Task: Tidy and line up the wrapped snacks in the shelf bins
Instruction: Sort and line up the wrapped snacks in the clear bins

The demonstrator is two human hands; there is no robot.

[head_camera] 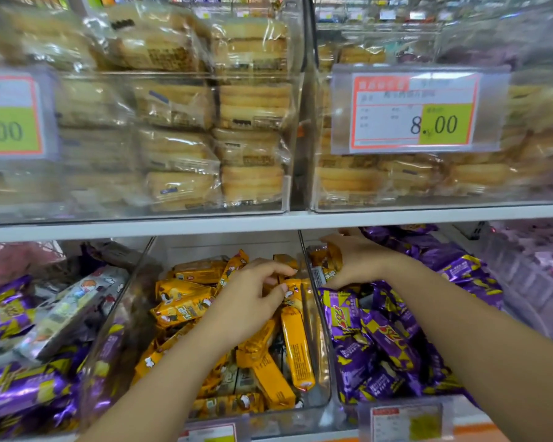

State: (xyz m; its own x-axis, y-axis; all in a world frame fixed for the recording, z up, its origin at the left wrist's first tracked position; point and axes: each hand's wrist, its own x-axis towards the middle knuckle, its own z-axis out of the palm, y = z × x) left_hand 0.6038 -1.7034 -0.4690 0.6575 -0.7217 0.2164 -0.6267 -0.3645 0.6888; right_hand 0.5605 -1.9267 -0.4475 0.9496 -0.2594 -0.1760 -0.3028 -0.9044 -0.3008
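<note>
Several orange-wrapped snack bars [296, 346] lie jumbled in a clear middle bin [316, 406] on the lower shelf. My left hand [249, 301] reaches into this bin, its thumb and fingers pinching an orange bar [292, 290] near the bin's right wall. My right hand [356, 263] is in the purple-snack bin to the right, fingers curled round a few orange bars [324, 261] beside the divider. Purple-wrapped bars [387, 339] fill that right bin.
A left bin holds purple bars [20, 387] and pale cartoon-printed packs [74, 307]. The upper shelf carries clear bins of wrapped pastries [253, 145] with price tags [415, 113]. The white shelf edge [268, 223] hangs just above my hands.
</note>
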